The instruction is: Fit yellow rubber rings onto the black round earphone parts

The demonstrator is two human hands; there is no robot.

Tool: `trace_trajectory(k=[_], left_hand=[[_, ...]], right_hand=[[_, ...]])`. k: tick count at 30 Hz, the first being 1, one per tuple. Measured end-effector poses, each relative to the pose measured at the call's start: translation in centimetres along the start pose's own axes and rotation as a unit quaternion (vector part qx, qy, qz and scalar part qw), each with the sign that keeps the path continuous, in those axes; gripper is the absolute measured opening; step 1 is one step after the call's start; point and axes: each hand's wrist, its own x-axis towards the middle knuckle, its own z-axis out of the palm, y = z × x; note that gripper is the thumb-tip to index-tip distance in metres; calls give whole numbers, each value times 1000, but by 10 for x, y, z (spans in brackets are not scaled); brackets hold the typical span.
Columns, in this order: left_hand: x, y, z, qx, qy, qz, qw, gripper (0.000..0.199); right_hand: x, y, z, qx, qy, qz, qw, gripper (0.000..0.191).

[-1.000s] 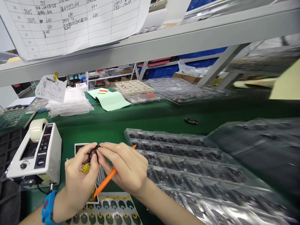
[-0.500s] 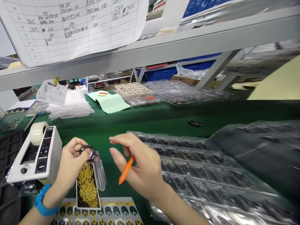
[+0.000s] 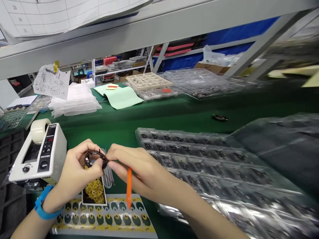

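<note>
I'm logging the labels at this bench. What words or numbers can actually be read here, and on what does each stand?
"36": red digits on the display of the tape dispenser.
"795", circled: handwritten on the crumpled paper note; its other scribbles are too blurred to read.
"20": a row number on the ruled sheet hanging from the shelf; it is doubtful.
The dispenser's button marks and the sticker sheet show no readable text.

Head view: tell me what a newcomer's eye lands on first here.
First, the two hands at lower left: the left hand pinches a small black ring-shaped part, and the right hand meets it while holding an orange pen. Just left stands a white tape dispenser; to the right, clear plastic trays of small dark parts spread across the green table.
</note>
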Motion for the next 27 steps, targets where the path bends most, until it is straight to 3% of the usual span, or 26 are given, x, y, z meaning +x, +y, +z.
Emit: trace_trajectory(k=[7, 14, 22, 27], left_hand=[[2, -3, 2, -23, 9, -26, 999, 4], [5, -8, -2, -84, -17, -80, 993, 9], [1, -14, -2, -48, -4, -92, 995, 19], [2, -13, 0, -43, 4, -75, 996, 22]], right_hand=[[4, 4, -1, 156, -64, 102, 980, 36], [4, 10, -8, 111, -65, 115, 985, 26], [5, 15, -8, 145, -60, 131, 979, 28], [7, 19, 2, 297, -52, 172, 938, 46]])
